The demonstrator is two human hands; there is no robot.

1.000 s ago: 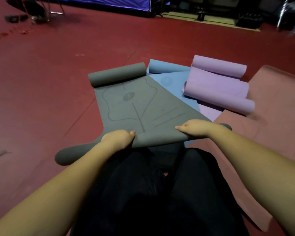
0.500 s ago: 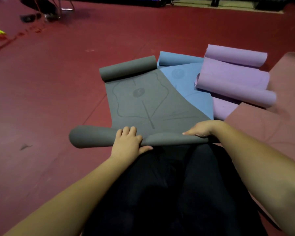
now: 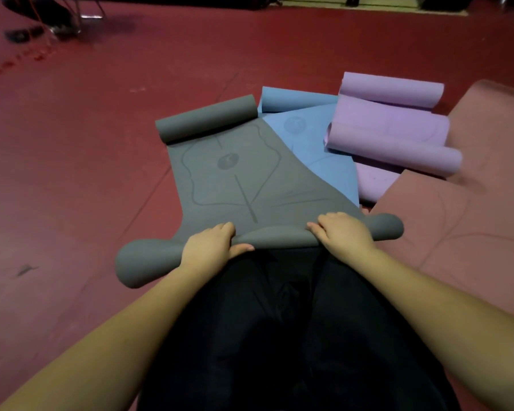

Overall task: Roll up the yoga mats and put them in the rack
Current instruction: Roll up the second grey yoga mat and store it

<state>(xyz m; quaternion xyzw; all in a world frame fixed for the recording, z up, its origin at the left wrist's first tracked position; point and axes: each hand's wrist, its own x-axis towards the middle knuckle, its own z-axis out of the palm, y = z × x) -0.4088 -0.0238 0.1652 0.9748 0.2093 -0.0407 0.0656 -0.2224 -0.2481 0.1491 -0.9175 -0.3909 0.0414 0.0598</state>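
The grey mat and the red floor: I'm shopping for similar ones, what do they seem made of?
Grey mat: likely matte rubber or foam; it curls softly, lines look pressed in. Floor: smooth, faintly glossy sheet with thin seams, perhaps vinyl or rubber.

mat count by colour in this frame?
Grey mat: 1
Blue mat: 1
Purple mat: 1, as far as its two curled ends show
Dusty-red mat: 1
Total: 4
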